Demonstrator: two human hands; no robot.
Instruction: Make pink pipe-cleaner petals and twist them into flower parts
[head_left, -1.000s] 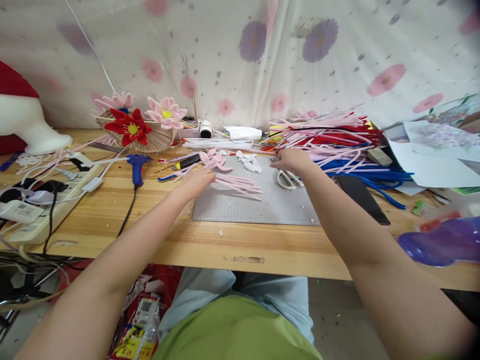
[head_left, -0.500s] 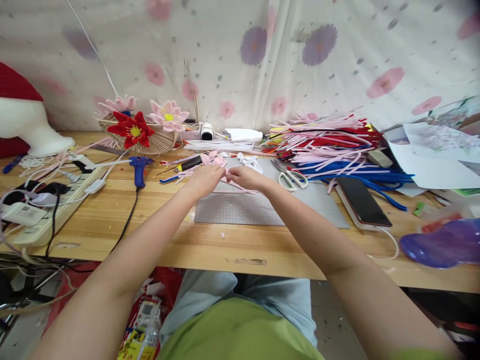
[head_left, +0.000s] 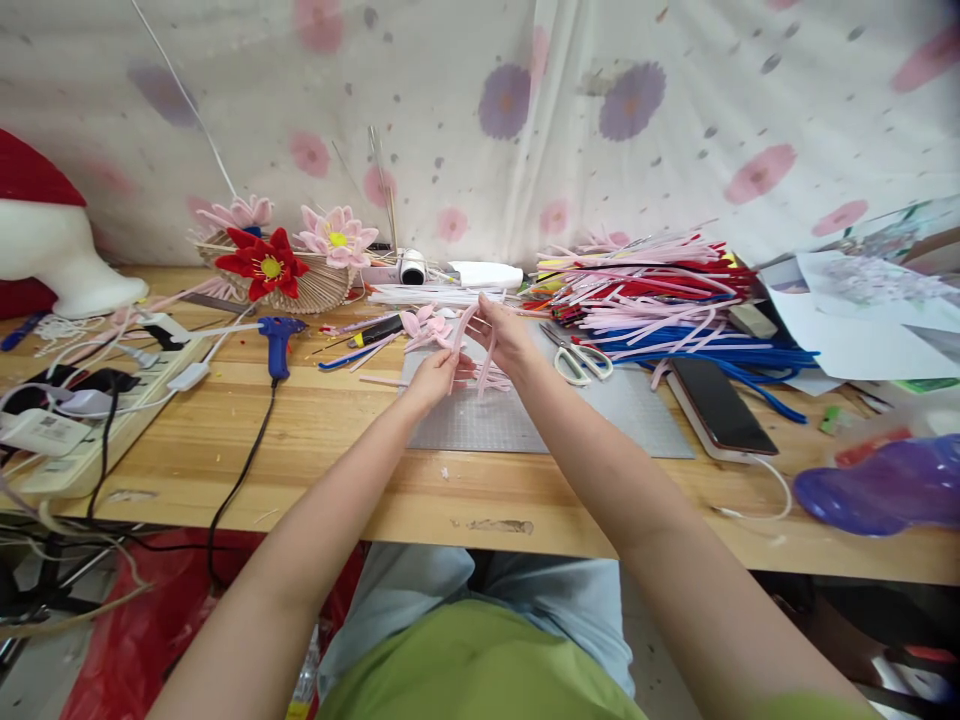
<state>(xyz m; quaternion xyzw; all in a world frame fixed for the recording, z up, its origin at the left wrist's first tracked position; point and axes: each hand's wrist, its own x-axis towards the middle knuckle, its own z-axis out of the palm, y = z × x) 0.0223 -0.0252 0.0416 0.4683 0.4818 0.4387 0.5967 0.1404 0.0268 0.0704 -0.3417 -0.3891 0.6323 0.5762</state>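
Pink pipe cleaners (head_left: 464, 326) are held up between my hands over the grey cutting mat (head_left: 525, 425). My left hand (head_left: 436, 377) closes on their lower part. Higher and to the right, my right hand (head_left: 508, 338) pinches their upper end, with another pink strand hanging beneath its fingers. More pink pieces lie on the mat behind and below the hands, partly hidden. A pink petal shape (head_left: 424, 326) lies just beyond my left hand. White-handled scissors (head_left: 581, 360) rest on the mat to the right of my right hand.
On the left are a blue glue gun (head_left: 279, 345), its cable and a power strip (head_left: 112, 420). A fan-shaped piece with a red flower (head_left: 262, 262) stands behind. Piled pipe cleaners (head_left: 652, 300), a phone (head_left: 721, 405) and a purple object (head_left: 885, 485) are to the right.
My hands, low and close together over the mat before, have lifted and turned, with the pink pipe cleaners now raised between them. My right hand is higher than my left.
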